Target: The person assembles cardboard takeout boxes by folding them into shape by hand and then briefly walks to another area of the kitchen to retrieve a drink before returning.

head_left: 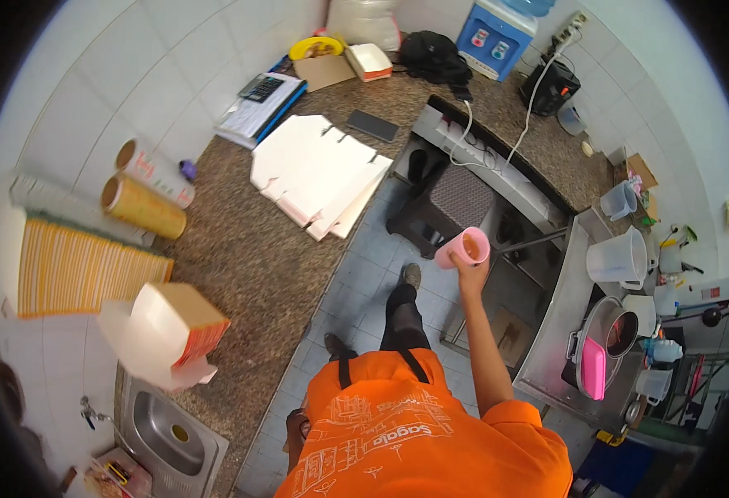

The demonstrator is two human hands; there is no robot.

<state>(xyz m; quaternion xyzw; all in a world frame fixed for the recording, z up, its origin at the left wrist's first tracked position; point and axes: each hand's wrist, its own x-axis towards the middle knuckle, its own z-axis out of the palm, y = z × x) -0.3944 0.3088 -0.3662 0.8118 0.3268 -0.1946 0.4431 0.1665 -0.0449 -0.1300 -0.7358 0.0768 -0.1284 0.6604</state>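
Over the tiled floor, between the two counters, my right hand (462, 264) grips a pink cup (465, 246), fingers clenched around its lower end. Its long axis tilts, mouth turned up toward the left counter (248, 249). My left hand is out of sight. A dark stool (443, 207) stands just beyond the cup; white buckets (617, 257) and a pot (609, 332) sit to the right, flat white boxes (314, 170) lie left.

— Where is the cup (464, 247) sitting?
— In the right hand (462, 264), over the floor, the stool (446, 207) lying just beyond.
— And the flat boxes (319, 173)?
— Lying on the counter (248, 249) to the left, the sink (169, 436) sitting nearer.
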